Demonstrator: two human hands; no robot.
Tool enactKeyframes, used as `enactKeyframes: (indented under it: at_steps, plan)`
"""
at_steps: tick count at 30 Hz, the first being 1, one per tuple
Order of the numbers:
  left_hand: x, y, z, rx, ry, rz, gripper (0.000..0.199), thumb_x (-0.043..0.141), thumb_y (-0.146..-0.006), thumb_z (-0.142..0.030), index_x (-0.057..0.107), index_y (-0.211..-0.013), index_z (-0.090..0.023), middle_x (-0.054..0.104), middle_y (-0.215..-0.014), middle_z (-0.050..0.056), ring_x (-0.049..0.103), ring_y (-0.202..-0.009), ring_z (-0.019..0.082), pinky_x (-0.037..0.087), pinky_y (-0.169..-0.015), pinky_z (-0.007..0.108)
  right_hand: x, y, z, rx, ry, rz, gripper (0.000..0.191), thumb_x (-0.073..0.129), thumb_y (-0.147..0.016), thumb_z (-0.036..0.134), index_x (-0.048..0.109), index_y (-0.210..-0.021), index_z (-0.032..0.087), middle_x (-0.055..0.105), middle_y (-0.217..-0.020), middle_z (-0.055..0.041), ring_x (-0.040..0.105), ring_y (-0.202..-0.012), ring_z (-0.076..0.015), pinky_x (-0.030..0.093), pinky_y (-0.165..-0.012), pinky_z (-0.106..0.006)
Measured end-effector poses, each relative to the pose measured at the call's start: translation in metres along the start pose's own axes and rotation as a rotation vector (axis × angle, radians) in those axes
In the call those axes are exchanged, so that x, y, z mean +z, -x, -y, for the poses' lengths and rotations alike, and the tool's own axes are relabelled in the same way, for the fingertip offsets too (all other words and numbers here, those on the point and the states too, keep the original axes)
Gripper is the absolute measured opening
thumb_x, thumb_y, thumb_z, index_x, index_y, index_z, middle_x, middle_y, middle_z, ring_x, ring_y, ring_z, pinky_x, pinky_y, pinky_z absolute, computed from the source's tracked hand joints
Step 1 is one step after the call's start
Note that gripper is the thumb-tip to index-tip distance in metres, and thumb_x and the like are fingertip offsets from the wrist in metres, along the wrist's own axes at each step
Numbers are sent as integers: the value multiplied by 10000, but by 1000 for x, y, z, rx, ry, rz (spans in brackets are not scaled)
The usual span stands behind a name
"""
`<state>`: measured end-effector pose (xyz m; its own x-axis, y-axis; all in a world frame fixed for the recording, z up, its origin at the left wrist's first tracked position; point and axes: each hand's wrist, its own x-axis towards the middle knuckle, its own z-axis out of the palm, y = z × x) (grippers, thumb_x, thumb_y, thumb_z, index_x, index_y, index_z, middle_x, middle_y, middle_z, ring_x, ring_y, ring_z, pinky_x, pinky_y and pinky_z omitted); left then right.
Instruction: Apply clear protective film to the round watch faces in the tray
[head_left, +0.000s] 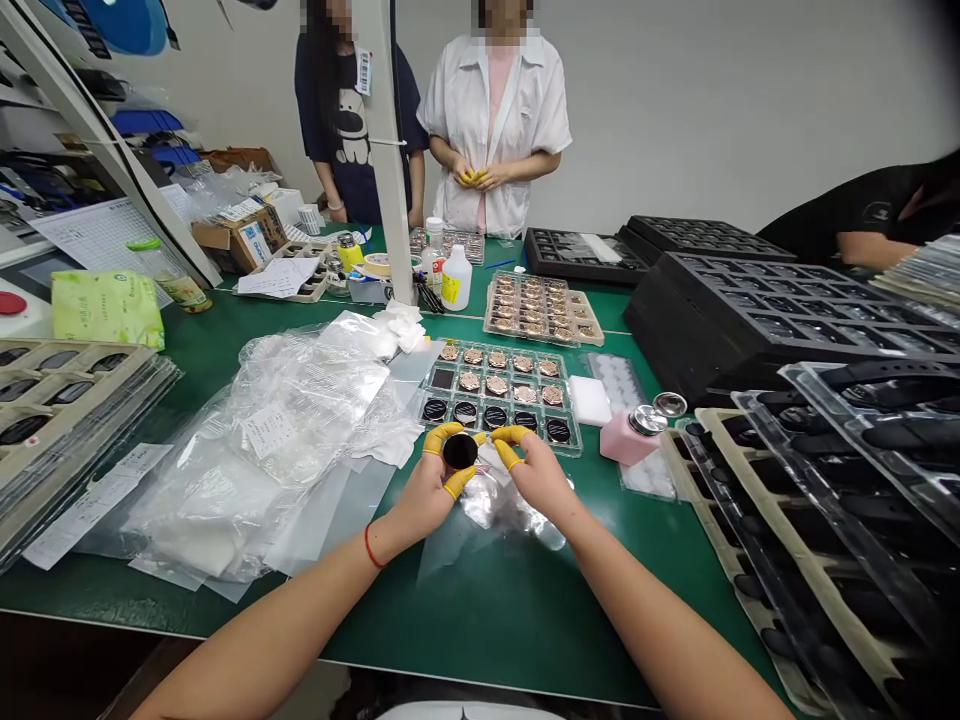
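Note:
My left hand [427,492], with yellow finger cots on its fingertips, holds a round, glossy black disc [460,452] by its edge, like a watch glass or watch face. Close beside it, my right hand [536,478] has its yellow-covered thumb and fingers pinched together near a bit of white material [491,458]; whether it grips that cannot be made out. Just beyond both hands lies a clear compartment tray [576,432], with black discs in its front row and copper-coloured watch parts behind. Crumpled clear film [484,500] rests on the green table under my hands.
Plastic bags [247,450] cover the left side. To the right stand a pink pump bottle [632,437], a white block [590,400], stacked trays [817,560] and black cases [720,320]. A white post [390,180] rises ahead; two people [495,120] stand behind the table.

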<state>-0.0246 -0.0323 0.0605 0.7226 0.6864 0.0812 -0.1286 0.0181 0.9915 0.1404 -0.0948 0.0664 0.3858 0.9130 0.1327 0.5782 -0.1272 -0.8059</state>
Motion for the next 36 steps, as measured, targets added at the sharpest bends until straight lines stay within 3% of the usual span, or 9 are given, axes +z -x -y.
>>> enactKeyframes:
  at_steps: [5,9,11,14,18,28,36]
  plan:
    - [0,1,-1,22,17,11,457,536,-867,-261,262,-1232,-236,446,-1338,126,458,-1254,216,366,-1060,432,1,9,20,17,-5,138,134,499,-802,266,619,-797,208,649,-895,-55,565,-897,-225,434,-810,-407]
    - [0,1,-3,18,22,32,471,555,-852,-266,273,-1228,-238,413,-1367,124,442,-1270,212,354,-1075,418,-1,9,23,45,-116,120,102,527,-777,272,600,-764,203,643,-887,-48,572,-885,-216,438,-812,-393]
    - [-1,0,-4,-22,81,63,472,566,-842,-273,277,-1215,-248,405,-1368,118,488,-1226,211,393,-1045,411,-7,6,22,79,-184,62,106,539,-777,291,594,-765,202,643,-897,-51,578,-892,-215,434,-836,-398]
    - [-2,-2,-6,-132,67,125,469,611,-809,-265,334,-1187,-240,526,-1223,95,597,-1066,205,456,-963,394,-16,5,23,101,-300,-3,136,562,-782,339,590,-782,206,640,-967,-59,575,-951,-219,415,-896,-414]
    - [-3,-3,-7,-134,-99,157,465,674,-756,-251,445,-1160,-223,598,-1062,54,610,-918,181,492,-824,324,-16,13,26,85,-390,81,147,589,-774,349,582,-727,209,611,-1100,-58,558,-1027,-224,414,-918,-413]
    - [-3,-4,-10,-133,-92,165,451,695,-742,-274,490,-1140,-219,592,-1079,56,596,-903,166,484,-806,302,-16,21,28,60,-338,82,143,576,-776,341,584,-717,211,599,-1126,-63,553,-1022,-228,431,-871,-415]
    - [-2,-2,-13,-131,-94,203,484,692,-751,-283,477,-1182,-226,625,-1069,59,606,-937,189,480,-812,318,-9,19,28,43,-259,116,134,547,-782,325,593,-728,212,639,-975,-56,573,-934,-214,441,-826,-388]
